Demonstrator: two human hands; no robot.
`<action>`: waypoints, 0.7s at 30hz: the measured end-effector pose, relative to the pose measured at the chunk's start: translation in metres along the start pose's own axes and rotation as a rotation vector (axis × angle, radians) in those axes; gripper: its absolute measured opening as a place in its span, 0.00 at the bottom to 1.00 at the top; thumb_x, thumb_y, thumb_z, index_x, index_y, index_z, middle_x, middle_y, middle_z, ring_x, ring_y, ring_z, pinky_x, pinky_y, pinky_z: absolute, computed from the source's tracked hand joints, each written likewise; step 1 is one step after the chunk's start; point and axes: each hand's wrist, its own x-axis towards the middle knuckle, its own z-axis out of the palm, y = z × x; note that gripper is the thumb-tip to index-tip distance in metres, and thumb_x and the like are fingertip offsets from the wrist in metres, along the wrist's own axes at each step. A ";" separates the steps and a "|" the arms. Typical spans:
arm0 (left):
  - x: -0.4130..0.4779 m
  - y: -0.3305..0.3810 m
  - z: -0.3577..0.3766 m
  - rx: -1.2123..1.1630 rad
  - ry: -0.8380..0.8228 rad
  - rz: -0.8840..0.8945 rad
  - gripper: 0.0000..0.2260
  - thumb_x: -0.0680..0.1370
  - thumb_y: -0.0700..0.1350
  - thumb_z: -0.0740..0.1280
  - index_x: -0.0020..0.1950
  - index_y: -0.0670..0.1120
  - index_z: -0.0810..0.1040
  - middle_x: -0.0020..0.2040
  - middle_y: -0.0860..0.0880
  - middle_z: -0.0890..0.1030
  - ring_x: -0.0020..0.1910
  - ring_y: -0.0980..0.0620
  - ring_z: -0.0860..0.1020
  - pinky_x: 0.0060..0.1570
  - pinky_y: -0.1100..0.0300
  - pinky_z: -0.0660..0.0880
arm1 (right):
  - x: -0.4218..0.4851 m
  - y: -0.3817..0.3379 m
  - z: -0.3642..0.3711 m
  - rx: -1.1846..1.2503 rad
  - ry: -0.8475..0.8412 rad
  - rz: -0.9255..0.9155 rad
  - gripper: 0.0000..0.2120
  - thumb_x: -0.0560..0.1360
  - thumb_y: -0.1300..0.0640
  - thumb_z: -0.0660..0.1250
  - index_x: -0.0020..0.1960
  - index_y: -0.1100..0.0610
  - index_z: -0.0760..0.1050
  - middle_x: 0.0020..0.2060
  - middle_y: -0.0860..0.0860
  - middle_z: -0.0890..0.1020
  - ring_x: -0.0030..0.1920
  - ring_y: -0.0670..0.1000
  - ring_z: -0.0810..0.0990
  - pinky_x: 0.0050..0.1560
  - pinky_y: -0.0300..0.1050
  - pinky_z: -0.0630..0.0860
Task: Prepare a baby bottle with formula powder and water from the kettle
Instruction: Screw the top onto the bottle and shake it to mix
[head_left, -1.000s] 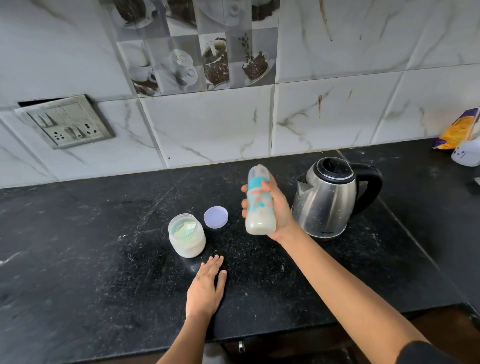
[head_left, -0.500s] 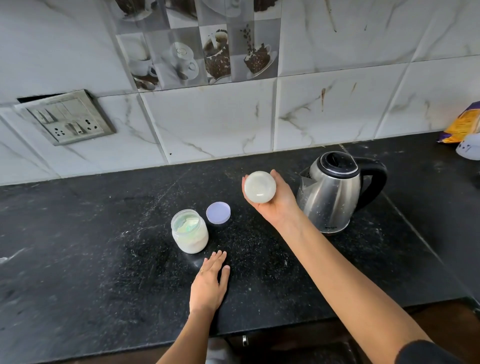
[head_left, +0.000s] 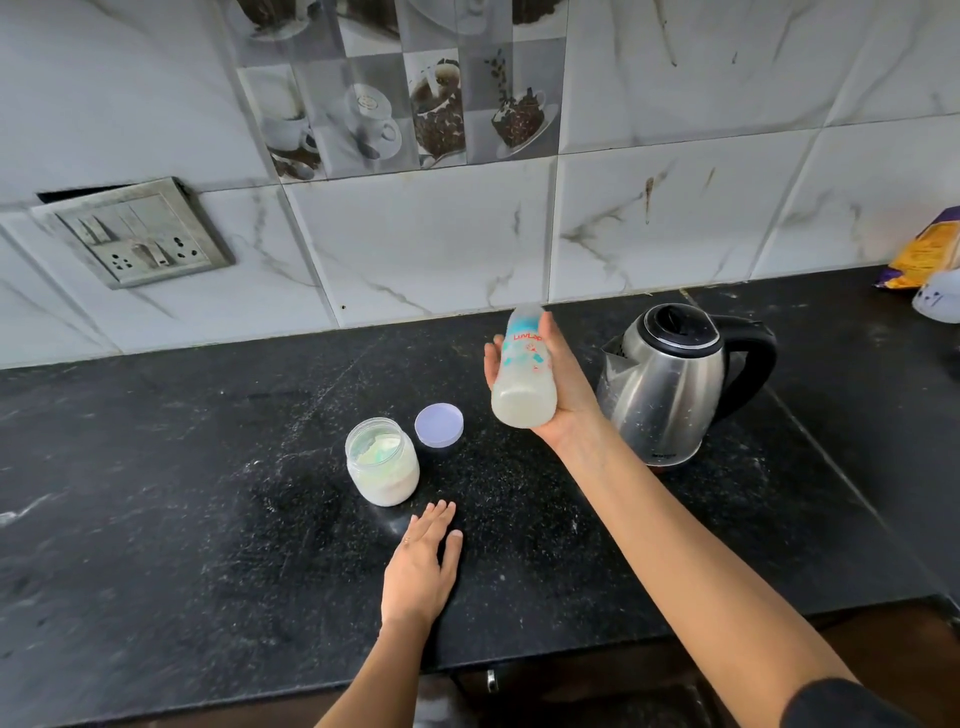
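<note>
My right hand (head_left: 563, 382) grips a baby bottle (head_left: 523, 371) above the counter, tilted with its top leaning away from me. The bottle has blue and red print and holds cloudy white liquid. Just right of it stands a steel kettle (head_left: 667, 387) with a black lid and handle. An open jar of formula powder (head_left: 383, 461) sits on the black counter (head_left: 156, 493) to the left, its lilac lid (head_left: 439, 424) lying beside it. My left hand (head_left: 423, 564) rests flat on the counter in front of the jar, fingers apart, holding nothing.
A switch and socket plate (head_left: 132, 234) is set in the tiled wall at the back left. A yellow and purple packet (head_left: 922, 252) and a white object (head_left: 940, 301) lie at the far right. The counter's front edge runs below my left wrist.
My right hand has swung the bottle: upright a second ago, its base pointing at me half a second ago, tilted upright again now. The left hand has stayed put.
</note>
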 end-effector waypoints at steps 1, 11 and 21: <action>0.000 0.000 0.000 0.003 0.002 0.002 0.18 0.81 0.53 0.59 0.71 0.57 0.68 0.73 0.58 0.66 0.75 0.55 0.58 0.71 0.59 0.59 | 0.003 0.000 0.001 -0.002 0.009 -0.017 0.20 0.71 0.47 0.71 0.56 0.60 0.76 0.45 0.57 0.80 0.44 0.55 0.82 0.44 0.48 0.82; 0.000 0.002 -0.002 -0.001 0.004 0.012 0.18 0.81 0.53 0.59 0.72 0.57 0.69 0.73 0.57 0.66 0.75 0.55 0.58 0.70 0.62 0.57 | 0.004 0.005 -0.006 -0.010 -0.157 0.009 0.17 0.74 0.50 0.63 0.57 0.60 0.71 0.46 0.58 0.81 0.35 0.54 0.81 0.35 0.45 0.81; 0.000 0.001 -0.001 -0.009 -0.005 -0.005 0.18 0.81 0.53 0.59 0.72 0.58 0.68 0.73 0.59 0.65 0.75 0.56 0.57 0.71 0.60 0.58 | 0.004 -0.003 -0.006 0.029 -0.067 -0.093 0.14 0.76 0.50 0.62 0.56 0.59 0.69 0.40 0.55 0.77 0.31 0.52 0.79 0.32 0.42 0.79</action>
